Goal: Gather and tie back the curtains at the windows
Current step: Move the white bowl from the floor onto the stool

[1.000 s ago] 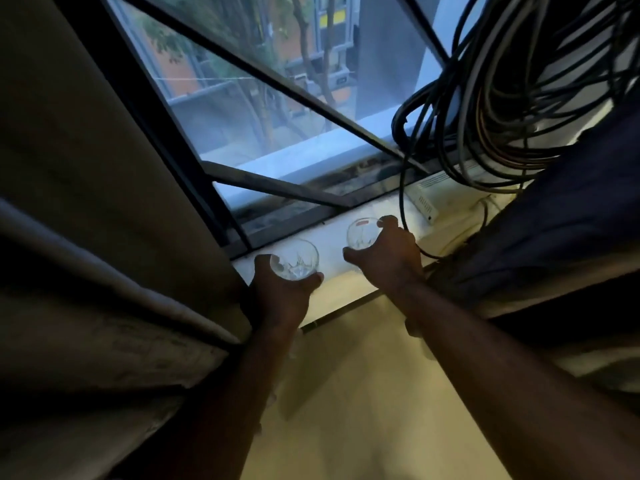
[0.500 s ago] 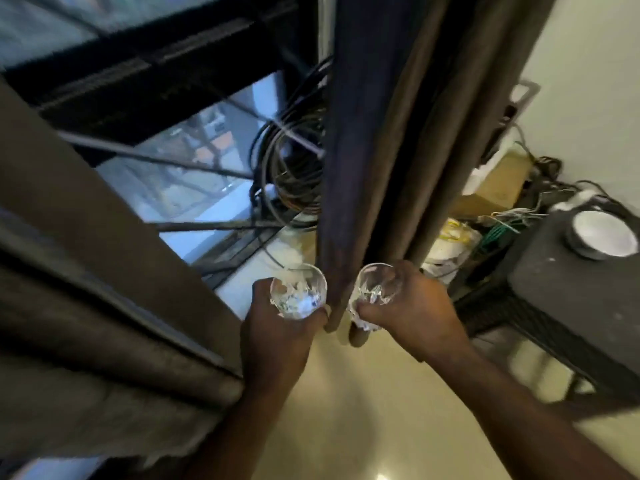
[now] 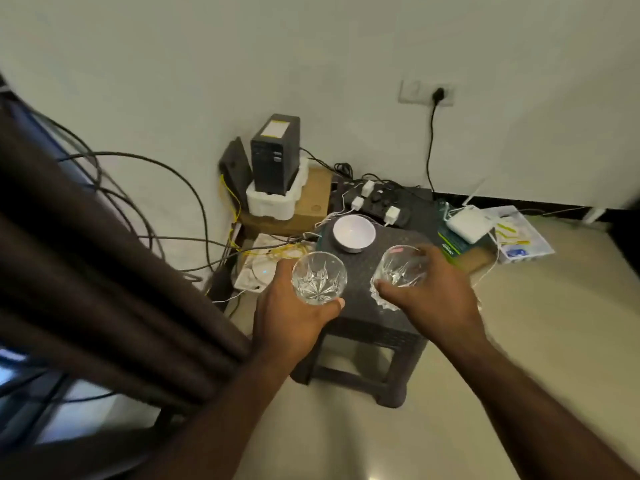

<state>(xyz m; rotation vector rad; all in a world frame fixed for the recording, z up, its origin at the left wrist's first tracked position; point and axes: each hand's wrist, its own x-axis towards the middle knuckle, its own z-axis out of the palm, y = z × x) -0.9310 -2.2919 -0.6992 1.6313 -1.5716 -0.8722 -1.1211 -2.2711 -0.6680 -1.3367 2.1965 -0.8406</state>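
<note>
Above a dark, square plastic stool point(image 3: 367, 327) with a speckled top, each hand carries a clear cut-glass tumbler with a star pattern. The left hand point(image 3: 294, 320) is curled around the left glass point(image 3: 319, 278), thumb pressed to its side. The right hand point(image 3: 433, 299) wraps the right glass point(image 3: 401, 271), tilted, its base close to the stool top. A round white dish point(image 3: 354, 233) sits on the stool behind them. The brown curtain point(image 3: 104, 289) hangs in thick folds at the left, ungathered, beside the left forearm.
</note>
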